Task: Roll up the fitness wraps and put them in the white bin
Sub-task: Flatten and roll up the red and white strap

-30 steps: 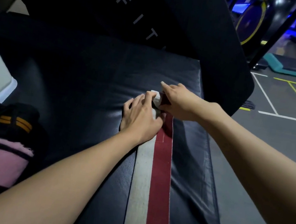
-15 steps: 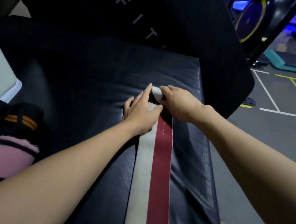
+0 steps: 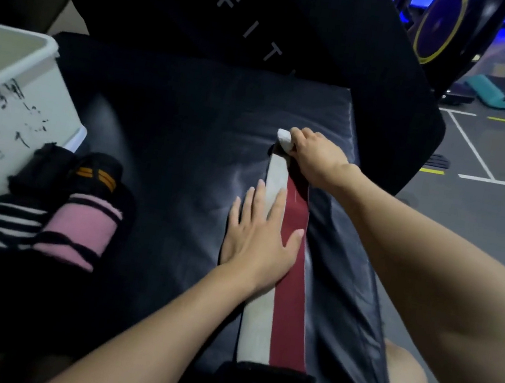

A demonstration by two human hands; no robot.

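Note:
A long white and dark red fitness wrap (image 3: 271,319) lies stretched along the black padded bench (image 3: 171,133), running away from me. Its far end is curled into a small white roll (image 3: 285,141), which my right hand (image 3: 316,158) pinches. Nearer to me, my left hand (image 3: 259,235) lies flat on the wrap with fingers spread, pressing it to the pad. The white bin (image 3: 4,108) stands at the left, open side up.
Several rolled wraps lie beside the bin: a pink one (image 3: 78,227), a black one with orange stripes (image 3: 96,177) and a black and white striped one (image 3: 7,223). The bench's upright black backrest (image 3: 269,23) rises behind. Grey gym floor (image 3: 489,200) drops off to the right.
My left hand slid back toward me along the wrap and now lies flat. My right hand stayed on the rolled end. The view shifted, bringing the white bin into sight.

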